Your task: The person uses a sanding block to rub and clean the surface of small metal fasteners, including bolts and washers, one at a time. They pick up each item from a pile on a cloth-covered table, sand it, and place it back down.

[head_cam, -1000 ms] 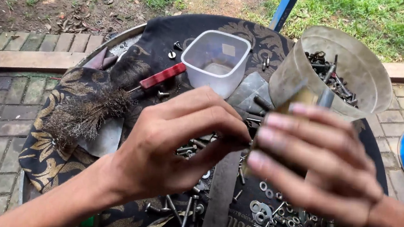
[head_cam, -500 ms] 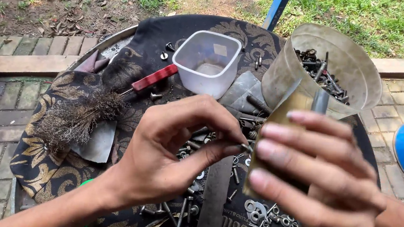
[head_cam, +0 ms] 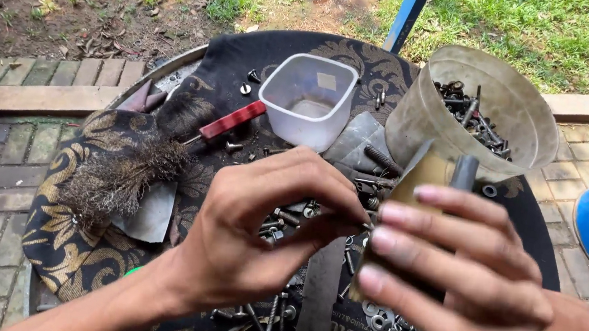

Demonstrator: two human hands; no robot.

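Left hand (head_cam: 258, 241) pinches something small I cannot make out; right hand (head_cam: 457, 275) grips a card (head_cam: 419, 174). Best kept over the table (head_cam: 86, 239).

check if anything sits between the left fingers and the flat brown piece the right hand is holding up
Nothing visible does. The left hand has its fingertips right at the edge of the flat brown piece gripped by the right hand; loose bolts lie below on the table.
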